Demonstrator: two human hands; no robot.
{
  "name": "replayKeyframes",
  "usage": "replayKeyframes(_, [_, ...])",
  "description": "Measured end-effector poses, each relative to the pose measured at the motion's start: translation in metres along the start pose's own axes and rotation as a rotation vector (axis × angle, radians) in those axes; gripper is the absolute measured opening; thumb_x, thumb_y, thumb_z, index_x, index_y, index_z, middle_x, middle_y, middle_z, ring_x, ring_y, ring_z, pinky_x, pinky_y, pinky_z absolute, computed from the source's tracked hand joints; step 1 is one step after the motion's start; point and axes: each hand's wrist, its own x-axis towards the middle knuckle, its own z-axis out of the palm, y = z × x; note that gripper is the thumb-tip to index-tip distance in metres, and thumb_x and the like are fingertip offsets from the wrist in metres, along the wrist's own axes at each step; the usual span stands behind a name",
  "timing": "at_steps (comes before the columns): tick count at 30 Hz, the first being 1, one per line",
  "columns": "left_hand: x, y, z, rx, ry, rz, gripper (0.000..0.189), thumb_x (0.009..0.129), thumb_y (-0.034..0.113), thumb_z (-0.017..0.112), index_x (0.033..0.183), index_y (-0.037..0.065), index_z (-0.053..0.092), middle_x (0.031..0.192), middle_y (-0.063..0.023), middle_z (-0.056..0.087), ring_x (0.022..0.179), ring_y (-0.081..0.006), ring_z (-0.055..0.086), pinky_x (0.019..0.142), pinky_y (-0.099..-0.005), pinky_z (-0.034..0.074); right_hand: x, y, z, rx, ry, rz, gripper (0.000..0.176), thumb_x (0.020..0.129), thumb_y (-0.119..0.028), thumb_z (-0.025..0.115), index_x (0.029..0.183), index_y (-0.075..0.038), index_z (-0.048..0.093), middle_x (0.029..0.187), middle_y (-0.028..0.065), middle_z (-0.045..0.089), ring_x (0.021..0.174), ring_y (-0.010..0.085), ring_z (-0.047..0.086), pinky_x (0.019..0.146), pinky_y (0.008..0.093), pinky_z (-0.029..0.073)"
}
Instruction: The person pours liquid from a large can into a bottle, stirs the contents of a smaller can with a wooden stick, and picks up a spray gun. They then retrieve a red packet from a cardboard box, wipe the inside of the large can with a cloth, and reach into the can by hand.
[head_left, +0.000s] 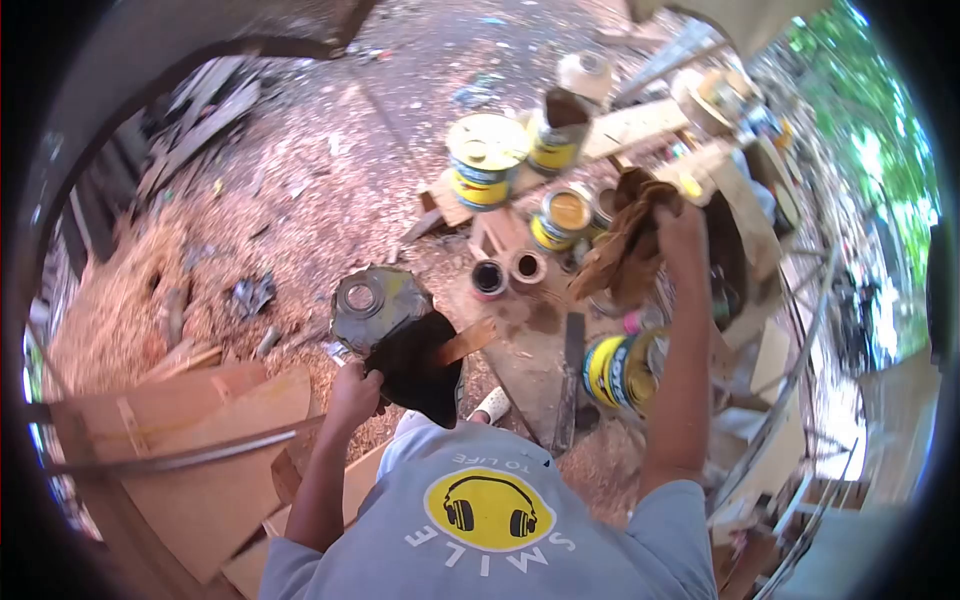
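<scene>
My left hand is closed on the edge of a dark, open-mouthed container. A flat wooden stick pokes out of it. Just behind stands a grey-stained can lid with a round opening, partly hidden by the container. On the right, my raised right hand grips a crumpled brown rag. Below that forearm a yellow-and-blue labelled can lies or leans; my arm covers part of it. Under the rag an open can of tan filler is partly covered.
A stained yellow-labelled can and a cut-open can stand by a wooden plank. Two small open pots sit on a board. Wood shavings cover the ground. Plywood pieces lie at left.
</scene>
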Motion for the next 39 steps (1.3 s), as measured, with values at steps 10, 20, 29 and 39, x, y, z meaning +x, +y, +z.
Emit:
replayKeyframes(10, [-0.078,-0.166,-0.077,-0.378,0.542,-0.259,0.015,0.084,0.005,0.046,0.08,-0.007,0.054,0.053,-0.0144,0.057,0.038,-0.0196,0.057,0.033,-0.0308,0.043,0.012,-0.264,0.174,0.166,0.01,-0.813,0.029,0.093,-0.023,0.057,0.11,-0.001,0.066,0.098,0.015,0.071,0.086,0.0244,0.067,0.079,0.0329,0.05])
replayKeyframes(20, [-0.136,-0.296,-0.1,-0.569,0.871,-0.527,0.017,0.086,0.003,0.045,0.084,-0.009,0.057,0.056,-0.0145,0.058,0.041,-0.0206,0.058,0.032,-0.0297,0.043,-0.036,0.124,0.456,-1.333,-1.311,-0.702,0.048,0.085,-0.014,0.051,0.132,-0.001,0.053,0.123,0.0242,0.06,0.109,0.039,0.061,0.097,0.044,0.047])
replayKeyframes(29, [-0.149,-0.307,-0.103,-0.658,0.927,-0.669,0.019,0.089,0.003,0.044,0.077,-0.006,0.056,0.057,-0.0137,0.059,0.039,-0.0185,0.055,0.032,-0.0292,0.041,-0.032,-0.127,0.519,-0.349,-0.671,-1.066,0.033,0.077,-0.002,0.054,0.105,-0.003,0.069,0.109,0.0226,0.067,0.103,0.0372,0.064,0.089,0.0432,0.052])
replayKeyframes(39, [-0.096,-0.312,-0.119,-0.715,0.869,-0.522,0.017,0.086,0.005,0.046,0.079,-0.007,0.057,0.058,-0.0133,0.059,0.04,-0.0193,0.057,0.034,-0.0304,0.044,-0.057,0.037,0.454,-1.332,-1.487,-0.772,0.031,0.077,-0.006,0.053,0.105,-0.005,0.068,0.096,0.0206,0.069,0.091,0.0371,0.067,0.078,0.0421,0.054])
